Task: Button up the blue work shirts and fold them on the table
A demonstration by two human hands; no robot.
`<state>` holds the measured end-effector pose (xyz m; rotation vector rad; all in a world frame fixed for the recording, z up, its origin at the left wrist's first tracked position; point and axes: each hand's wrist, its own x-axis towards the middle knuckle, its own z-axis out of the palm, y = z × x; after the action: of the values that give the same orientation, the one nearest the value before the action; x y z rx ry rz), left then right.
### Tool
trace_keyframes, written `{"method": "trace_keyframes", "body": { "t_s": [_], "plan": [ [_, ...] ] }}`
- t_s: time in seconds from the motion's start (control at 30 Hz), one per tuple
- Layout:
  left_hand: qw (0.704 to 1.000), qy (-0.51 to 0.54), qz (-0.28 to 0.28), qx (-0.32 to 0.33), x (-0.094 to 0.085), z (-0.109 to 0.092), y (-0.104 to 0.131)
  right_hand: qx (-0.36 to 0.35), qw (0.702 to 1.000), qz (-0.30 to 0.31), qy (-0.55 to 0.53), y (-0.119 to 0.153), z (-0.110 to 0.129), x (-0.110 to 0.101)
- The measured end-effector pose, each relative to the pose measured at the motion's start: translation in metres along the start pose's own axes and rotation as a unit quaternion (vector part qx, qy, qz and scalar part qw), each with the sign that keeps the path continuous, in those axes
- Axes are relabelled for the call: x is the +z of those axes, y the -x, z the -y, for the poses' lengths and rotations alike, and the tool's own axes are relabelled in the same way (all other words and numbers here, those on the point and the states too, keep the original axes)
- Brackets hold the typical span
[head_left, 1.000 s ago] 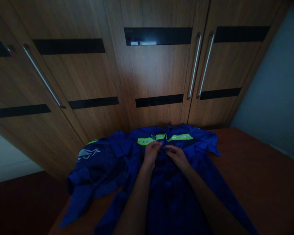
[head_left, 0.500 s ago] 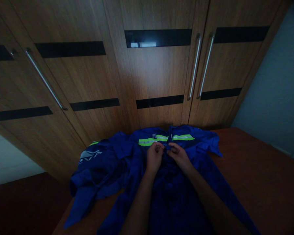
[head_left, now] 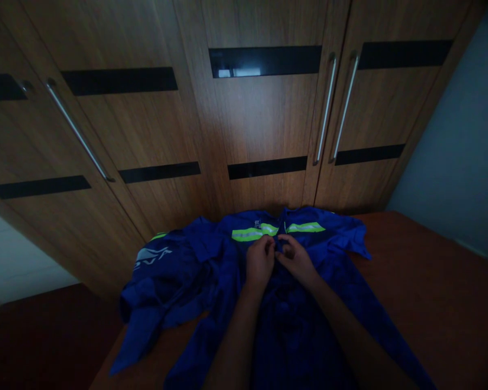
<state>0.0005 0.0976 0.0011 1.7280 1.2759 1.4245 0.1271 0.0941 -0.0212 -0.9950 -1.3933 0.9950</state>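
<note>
A blue work jacket [head_left: 305,319] with a yellow-green and silver reflective band across the chest lies spread out, its collar toward the cabinet. Both of my hands are at its front opening, just below the band. My left hand [head_left: 261,260] pinches the cloth at the left edge of the opening. Close beside it, my right hand [head_left: 299,261] has its fingers curled at the other edge, thumb and forefinger at the cloth. Any button or zip between the fingertips is too dark and small to make out.
Left of the jacket lies a second blue garment [head_left: 171,281], crumpled, with a pale logo. Both rest on a reddish-brown wooden surface [head_left: 423,281]. Behind stands a wooden cabinet [head_left: 268,119] with long metal handles. A pale wall [head_left: 451,162] is at the right.
My hands stay at the jacket's front opening, their fingers shifting slightly; the left hand has turned a little and moved closer to the right. The view has shifted slightly.
</note>
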Motion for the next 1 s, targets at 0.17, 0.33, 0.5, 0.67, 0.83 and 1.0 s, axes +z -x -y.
{"method": "trace_keyframes", "body": {
  "t_s": [0.17, 0.33, 0.5, 0.67, 0.83, 1.0],
  "plan": [
    [0.999, 0.033, -0.013, -0.034, 0.002, 0.004, -0.002, -0.062, 0.984, 0.03, 0.164, 0.003, -0.004, 0.0],
    [0.989, 0.109, -0.036, -0.09, 0.007, 0.009, -0.003, -0.06, 0.947, 0.064, 0.309, 0.005, 0.001, 0.0],
    [0.971, 0.185, -0.044, -0.146, 0.008, 0.01, -0.003, -0.071, 0.925, 0.07, 0.367, 0.008, 0.006, 0.001],
    [0.961, 0.211, -0.057, -0.167, 0.007, 0.008, -0.003, -0.095, 0.935, 0.075, 0.332, 0.005, 0.006, -0.003],
    [0.961, 0.206, -0.064, -0.171, 0.009, 0.008, -0.003, -0.141, 0.918, -0.018, 0.371, 0.003, 0.005, -0.004],
    [0.969, 0.19, -0.052, -0.152, 0.012, 0.006, -0.002, -0.158, 0.896, -0.094, 0.404, 0.004, 0.006, -0.005]
  ]
}}
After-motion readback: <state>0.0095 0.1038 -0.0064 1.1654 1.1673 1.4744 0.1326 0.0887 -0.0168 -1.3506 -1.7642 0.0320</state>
